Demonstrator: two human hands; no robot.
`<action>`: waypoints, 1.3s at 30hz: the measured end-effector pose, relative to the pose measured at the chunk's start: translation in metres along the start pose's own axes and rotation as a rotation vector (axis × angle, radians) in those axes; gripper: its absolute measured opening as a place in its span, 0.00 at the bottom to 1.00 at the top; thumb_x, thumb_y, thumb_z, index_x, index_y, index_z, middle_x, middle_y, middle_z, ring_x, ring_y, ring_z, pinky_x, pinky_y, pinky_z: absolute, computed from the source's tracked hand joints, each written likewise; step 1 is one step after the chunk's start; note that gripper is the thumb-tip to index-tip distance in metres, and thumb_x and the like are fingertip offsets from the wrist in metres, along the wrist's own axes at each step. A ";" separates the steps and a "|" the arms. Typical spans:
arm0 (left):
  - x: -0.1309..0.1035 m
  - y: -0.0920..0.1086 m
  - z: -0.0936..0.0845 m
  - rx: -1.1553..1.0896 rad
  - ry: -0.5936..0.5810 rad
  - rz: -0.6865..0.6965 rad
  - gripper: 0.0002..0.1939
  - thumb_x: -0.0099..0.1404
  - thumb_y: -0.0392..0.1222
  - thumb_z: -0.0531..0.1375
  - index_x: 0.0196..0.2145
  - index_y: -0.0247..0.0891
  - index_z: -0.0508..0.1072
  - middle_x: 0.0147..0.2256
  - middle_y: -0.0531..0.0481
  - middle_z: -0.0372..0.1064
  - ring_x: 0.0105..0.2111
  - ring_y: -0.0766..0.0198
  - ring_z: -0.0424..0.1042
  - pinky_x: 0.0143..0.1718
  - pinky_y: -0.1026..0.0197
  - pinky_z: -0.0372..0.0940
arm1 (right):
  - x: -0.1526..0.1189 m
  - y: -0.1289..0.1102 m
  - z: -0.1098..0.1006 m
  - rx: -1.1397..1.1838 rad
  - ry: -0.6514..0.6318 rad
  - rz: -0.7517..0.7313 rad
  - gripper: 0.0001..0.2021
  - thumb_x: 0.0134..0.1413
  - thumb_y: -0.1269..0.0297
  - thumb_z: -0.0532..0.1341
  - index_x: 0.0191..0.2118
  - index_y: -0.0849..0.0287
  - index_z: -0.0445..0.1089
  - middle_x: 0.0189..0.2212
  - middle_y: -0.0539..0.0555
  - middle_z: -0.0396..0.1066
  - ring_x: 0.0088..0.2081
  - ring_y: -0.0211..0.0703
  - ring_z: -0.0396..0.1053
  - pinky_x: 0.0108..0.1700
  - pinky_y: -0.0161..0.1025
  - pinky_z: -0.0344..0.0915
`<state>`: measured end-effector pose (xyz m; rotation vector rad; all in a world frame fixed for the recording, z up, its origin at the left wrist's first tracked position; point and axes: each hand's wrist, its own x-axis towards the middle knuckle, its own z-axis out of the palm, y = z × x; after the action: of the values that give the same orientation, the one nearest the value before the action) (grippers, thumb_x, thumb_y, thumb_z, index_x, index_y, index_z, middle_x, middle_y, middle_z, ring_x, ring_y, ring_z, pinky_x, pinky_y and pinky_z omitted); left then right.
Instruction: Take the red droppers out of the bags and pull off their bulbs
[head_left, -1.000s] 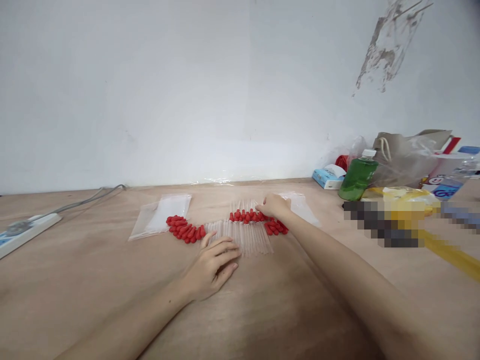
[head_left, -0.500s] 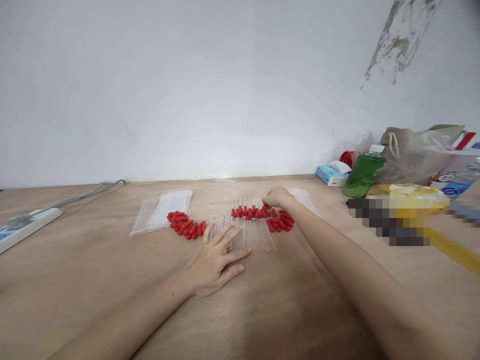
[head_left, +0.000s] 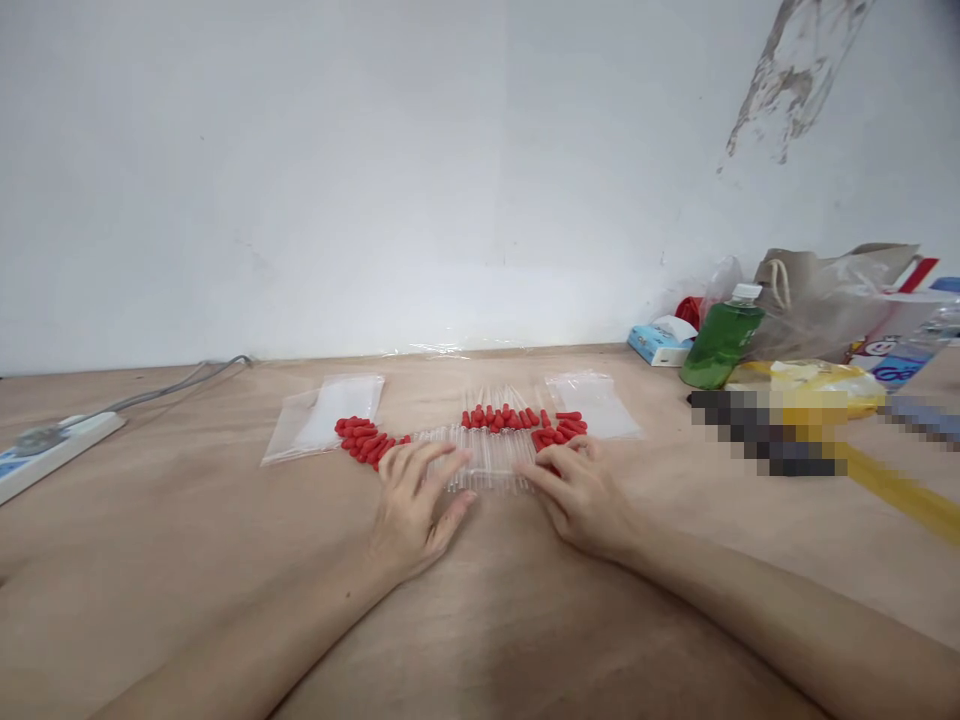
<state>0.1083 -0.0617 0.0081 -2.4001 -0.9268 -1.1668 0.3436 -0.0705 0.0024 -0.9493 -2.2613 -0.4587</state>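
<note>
Several clear dropper tubes (head_left: pixel 491 462) lie side by side on the wooden table, in front of a row of red rubber bulbs (head_left: pixel 499 418). More clear tubes show behind that row. My left hand (head_left: pixel 412 500) rests at the tubes' left end, fingers apart and thumb stretched out, beside a left cluster of red bulbs (head_left: pixel 364 440). At the right end lies my right hand (head_left: pixel 589 495), its fingers extended over the tubes and partly covering a right cluster of red bulbs (head_left: pixel 559 430). Neither hand visibly holds anything.
Clear plastic bags lie at the back left (head_left: pixel 341 410) and back right (head_left: pixel 600 405). A power strip (head_left: pixel 71 450) with a grey cable is far left. On the right are a tissue pack (head_left: pixel 660 343), a green bottle (head_left: pixel 721 340) and a yellow bag (head_left: pixel 817 385).
My right hand has come back from behind the bulb row to the near right end of the tubes. The right bag is uncovered now. My left hand has shifted slightly left.
</note>
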 end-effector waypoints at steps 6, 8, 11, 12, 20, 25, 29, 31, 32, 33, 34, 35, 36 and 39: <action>0.001 0.011 -0.003 -0.002 -0.248 0.063 0.08 0.63 0.39 0.52 0.36 0.42 0.72 0.26 0.54 0.68 0.30 0.65 0.64 0.44 0.53 0.48 | 0.000 -0.015 0.007 0.043 0.082 -0.075 0.12 0.53 0.73 0.53 0.44 0.59 0.66 0.30 0.52 0.67 0.31 0.37 0.62 0.41 0.43 0.52; 0.002 0.012 -0.004 -0.002 -0.274 0.048 0.09 0.64 0.39 0.52 0.33 0.41 0.72 0.24 0.53 0.67 0.29 0.65 0.63 0.42 0.53 0.48 | 0.002 -0.016 0.006 0.026 0.082 -0.039 0.08 0.54 0.70 0.54 0.39 0.58 0.68 0.28 0.51 0.67 0.31 0.37 0.61 0.40 0.42 0.51; 0.003 0.012 -0.007 -0.010 -0.300 0.051 0.10 0.64 0.38 0.51 0.31 0.39 0.72 0.23 0.53 0.65 0.27 0.66 0.61 0.40 0.53 0.49 | 0.001 -0.017 0.004 0.002 0.053 -0.038 0.06 0.54 0.67 0.56 0.33 0.56 0.70 0.24 0.50 0.66 0.30 0.37 0.60 0.38 0.40 0.50; 0.003 0.011 -0.008 -0.019 -0.303 0.055 0.11 0.64 0.38 0.51 0.31 0.39 0.72 0.23 0.53 0.64 0.26 0.66 0.61 0.40 0.54 0.49 | 0.000 -0.016 0.003 -0.001 0.054 -0.047 0.06 0.54 0.67 0.56 0.33 0.56 0.70 0.24 0.50 0.65 0.30 0.37 0.59 0.38 0.40 0.50; -0.020 -0.020 -0.010 -0.125 -0.137 -0.100 0.08 0.63 0.36 0.52 0.36 0.39 0.70 0.25 0.52 0.62 0.26 0.67 0.62 0.31 0.61 0.57 | -0.016 0.012 0.002 0.146 0.191 0.106 0.07 0.53 0.69 0.55 0.36 0.57 0.70 0.27 0.52 0.66 0.30 0.37 0.62 0.34 0.39 0.56; -0.016 -0.025 -0.005 -0.150 -0.099 -0.163 0.15 0.64 0.32 0.47 0.46 0.36 0.66 0.31 0.49 0.59 0.31 0.67 0.62 0.32 0.64 0.62 | -0.014 0.020 0.007 0.384 0.219 0.176 0.13 0.54 0.70 0.53 0.45 0.56 0.66 0.33 0.55 0.63 0.33 0.38 0.64 0.34 0.36 0.63; 0.005 -0.031 0.003 -0.065 -0.035 -0.113 0.14 0.63 0.32 0.48 0.44 0.37 0.67 0.30 0.50 0.59 0.30 0.67 0.63 0.31 0.65 0.61 | 0.003 0.046 0.003 0.343 0.274 0.480 0.12 0.52 0.65 0.53 0.42 0.57 0.68 0.30 0.54 0.64 0.32 0.39 0.64 0.36 0.39 0.64; 0.015 -0.034 0.010 -0.044 -0.021 -0.077 0.12 0.63 0.32 0.49 0.41 0.37 0.68 0.29 0.50 0.61 0.29 0.68 0.63 0.30 0.65 0.61 | 0.016 0.070 0.000 0.354 0.274 0.680 0.13 0.48 0.63 0.56 0.41 0.61 0.67 0.27 0.52 0.65 0.26 0.36 0.62 0.32 0.37 0.63; 0.020 -0.034 0.013 -0.031 -0.035 -0.058 0.11 0.62 0.31 0.49 0.39 0.36 0.68 0.29 0.50 0.62 0.28 0.68 0.64 0.30 0.66 0.61 | 0.022 0.083 -0.002 0.383 0.271 0.771 0.14 0.46 0.62 0.58 0.40 0.62 0.67 0.26 0.52 0.66 0.24 0.35 0.62 0.30 0.36 0.63; 0.023 -0.034 0.017 -0.020 -0.061 -0.045 0.10 0.62 0.31 0.49 0.36 0.36 0.69 0.29 0.50 0.63 0.27 0.68 0.64 0.29 0.66 0.61 | 0.028 0.095 -0.003 0.392 0.279 0.846 0.15 0.43 0.60 0.59 0.38 0.63 0.67 0.26 0.53 0.67 0.24 0.35 0.62 0.29 0.35 0.62; 0.026 -0.032 0.020 -0.010 -0.091 -0.039 0.10 0.61 0.30 0.49 0.34 0.35 0.69 0.28 0.50 0.63 0.26 0.69 0.63 0.27 0.66 0.60 | 0.033 0.105 -0.003 0.388 0.286 0.895 0.15 0.42 0.58 0.60 0.35 0.64 0.68 0.27 0.53 0.68 0.25 0.36 0.63 0.29 0.35 0.62; 0.028 -0.030 0.022 -0.006 -0.118 -0.038 0.10 0.60 0.30 0.49 0.33 0.35 0.69 0.28 0.50 0.63 0.24 0.69 0.63 0.26 0.66 0.60 | 0.036 0.114 -0.003 0.395 0.284 0.923 0.15 0.41 0.57 0.60 0.34 0.64 0.68 0.27 0.54 0.69 0.26 0.36 0.63 0.29 0.34 0.61; 0.029 -0.028 0.025 -0.009 -0.142 -0.040 0.09 0.60 0.30 0.49 0.32 0.34 0.69 0.28 0.50 0.63 0.23 0.69 0.62 0.25 0.66 0.60 | 0.038 0.120 -0.002 0.393 0.283 0.943 0.16 0.42 0.56 0.60 0.33 0.64 0.68 0.28 0.54 0.69 0.27 0.37 0.64 0.29 0.34 0.61; 0.028 -0.023 0.029 -0.047 -0.196 -0.042 0.09 0.59 0.30 0.50 0.32 0.35 0.69 0.29 0.49 0.64 0.25 0.69 0.64 0.27 0.66 0.61 | 0.036 0.126 0.004 0.381 0.206 0.959 0.17 0.45 0.54 0.56 0.35 0.63 0.69 0.29 0.54 0.70 0.28 0.37 0.65 0.29 0.33 0.61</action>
<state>0.1228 -0.0177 0.0121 -2.5800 -1.0241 -0.9910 0.4147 0.0350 0.0328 -1.5215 -1.3965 0.2780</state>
